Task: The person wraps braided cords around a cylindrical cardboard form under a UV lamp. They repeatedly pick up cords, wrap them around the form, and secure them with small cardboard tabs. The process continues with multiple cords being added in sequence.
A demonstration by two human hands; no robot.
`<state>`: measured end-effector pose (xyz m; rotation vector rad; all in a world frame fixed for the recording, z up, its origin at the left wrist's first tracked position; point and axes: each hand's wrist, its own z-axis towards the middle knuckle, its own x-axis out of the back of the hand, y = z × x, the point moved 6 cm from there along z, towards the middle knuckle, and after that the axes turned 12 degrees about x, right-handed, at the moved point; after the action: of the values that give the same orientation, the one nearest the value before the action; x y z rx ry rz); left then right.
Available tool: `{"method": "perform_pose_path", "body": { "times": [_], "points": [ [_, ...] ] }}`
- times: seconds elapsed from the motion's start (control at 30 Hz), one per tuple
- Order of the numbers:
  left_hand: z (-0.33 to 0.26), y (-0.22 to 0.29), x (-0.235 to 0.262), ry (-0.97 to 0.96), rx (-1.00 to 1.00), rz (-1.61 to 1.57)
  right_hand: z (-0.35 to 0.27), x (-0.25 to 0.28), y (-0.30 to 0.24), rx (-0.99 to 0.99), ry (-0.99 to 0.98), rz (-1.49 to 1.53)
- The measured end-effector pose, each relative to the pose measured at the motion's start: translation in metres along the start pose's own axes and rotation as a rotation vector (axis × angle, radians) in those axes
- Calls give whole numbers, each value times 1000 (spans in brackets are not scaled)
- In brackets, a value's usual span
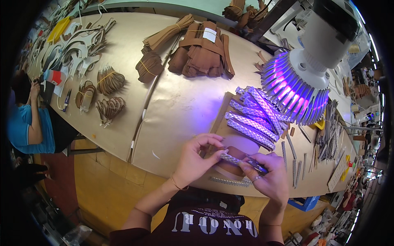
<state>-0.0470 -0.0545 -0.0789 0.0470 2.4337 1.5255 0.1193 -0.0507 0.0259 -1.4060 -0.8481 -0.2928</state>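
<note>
Between my hands a short braided strip (231,158) is held just above the near edge of the table. My left hand (196,158) pinches its left end between thumb and fingers. My right hand (269,174) is closed around a dark slim tool (257,165) beside the strip's right end; the tool's exact kind is hidden by the fingers. Just beyond lies a pile of pale braided strips (252,119) on a brown board (221,112), under purple light. Another braided strip (230,181) rests along the table's front edge.
A finned lamp (293,88) glowing purple hangs over the pile's right side. Brown strip bundles (203,53) lie at the back, banded bundles (110,80) at the left. Loose narrow strips (328,135) lie right. A person in blue (37,127) works at far left.
</note>
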Motion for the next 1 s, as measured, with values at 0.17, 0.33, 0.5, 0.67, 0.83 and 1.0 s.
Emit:
{"method": "perform_pose_path", "body": {
  "times": [0.17, 0.33, 0.5, 0.67, 0.83, 1.0],
  "points": [
    [3, -3, 1, -190, 214, -466, 12, -5, 2, 22, -48, 5],
    [-2, 7, 4, -169, 181, -469, 17, -8, 2, 45, -71, 0],
    [-7, 15, 3, -178, 156, -453, 15, -9, 3, 9, -69, -24],
    [-7, 20, 4, -182, 137, -403, 18, -8, 2, -31, -69, -1],
    [-8, 21, 5, -160, 159, -395, 18, -7, 1, -57, -78, 1],
    [-7, 20, 5, -161, 172, -388, 21, -8, -2, -2, -44, 27]
  ]
}}
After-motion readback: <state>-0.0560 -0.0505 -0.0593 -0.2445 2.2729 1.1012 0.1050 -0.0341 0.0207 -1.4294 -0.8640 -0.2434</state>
